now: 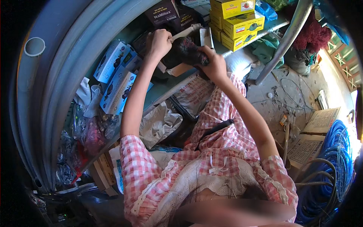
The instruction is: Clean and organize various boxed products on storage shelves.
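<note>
My left hand (159, 42) is at the far left edge of an open cardboard box (180, 69) on a metal shelf, its fingers curled at the rim; what they grip is hard to tell. My right hand (213, 63) is closed on a dark bundle (188, 51) with reddish specks, perhaps a brush or bristly item, held over the box. The box has its flaps up, and its inside is dark and mostly hidden by the bundle.
Stacked yellow boxes (241, 25) and dark NaMilux boxes (163, 12) stand behind. Blue-white boxes (117, 90) lie left, near large grey pipes (65, 56). A slanted metal pole (286, 42), blue coiled hose (330, 159) and cartons (305, 149) are at right.
</note>
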Available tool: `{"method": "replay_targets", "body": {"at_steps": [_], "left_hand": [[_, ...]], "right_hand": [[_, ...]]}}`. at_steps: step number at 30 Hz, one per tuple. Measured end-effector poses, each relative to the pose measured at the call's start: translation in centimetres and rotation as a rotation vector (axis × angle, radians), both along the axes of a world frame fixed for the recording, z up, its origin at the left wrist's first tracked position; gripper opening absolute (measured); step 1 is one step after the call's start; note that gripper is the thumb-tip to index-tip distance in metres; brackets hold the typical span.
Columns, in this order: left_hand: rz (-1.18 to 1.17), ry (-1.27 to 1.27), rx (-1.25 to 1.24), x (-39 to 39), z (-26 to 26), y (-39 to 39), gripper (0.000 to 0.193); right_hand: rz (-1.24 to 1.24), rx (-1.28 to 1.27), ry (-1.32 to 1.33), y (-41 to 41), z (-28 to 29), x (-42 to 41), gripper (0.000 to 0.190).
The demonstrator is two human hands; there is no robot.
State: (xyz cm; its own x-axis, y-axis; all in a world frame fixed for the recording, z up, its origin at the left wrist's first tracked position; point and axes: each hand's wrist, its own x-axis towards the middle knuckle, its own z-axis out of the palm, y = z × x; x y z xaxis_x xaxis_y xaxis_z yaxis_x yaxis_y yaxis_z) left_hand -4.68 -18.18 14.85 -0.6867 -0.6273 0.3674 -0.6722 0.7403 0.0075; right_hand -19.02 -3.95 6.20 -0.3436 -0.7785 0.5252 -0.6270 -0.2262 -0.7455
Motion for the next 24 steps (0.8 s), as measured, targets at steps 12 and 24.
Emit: {"method": "replay_targets", "body": {"at_steps": [12, 24], "left_hand": [[-0.127, 0.138, -0.025, 0.0, -0.7, 2.0, 0.008], [-0.028, 0.308, 0.186, 0.1, -0.7, 5.6, 0.018]], "right_hand": [[-0.103, -0.193, -0.097, 1.8, -5.9, 2.0, 0.039], [-0.046, -0.184, -0.111, 3.2, -7.3, 1.9, 0.040]]}}
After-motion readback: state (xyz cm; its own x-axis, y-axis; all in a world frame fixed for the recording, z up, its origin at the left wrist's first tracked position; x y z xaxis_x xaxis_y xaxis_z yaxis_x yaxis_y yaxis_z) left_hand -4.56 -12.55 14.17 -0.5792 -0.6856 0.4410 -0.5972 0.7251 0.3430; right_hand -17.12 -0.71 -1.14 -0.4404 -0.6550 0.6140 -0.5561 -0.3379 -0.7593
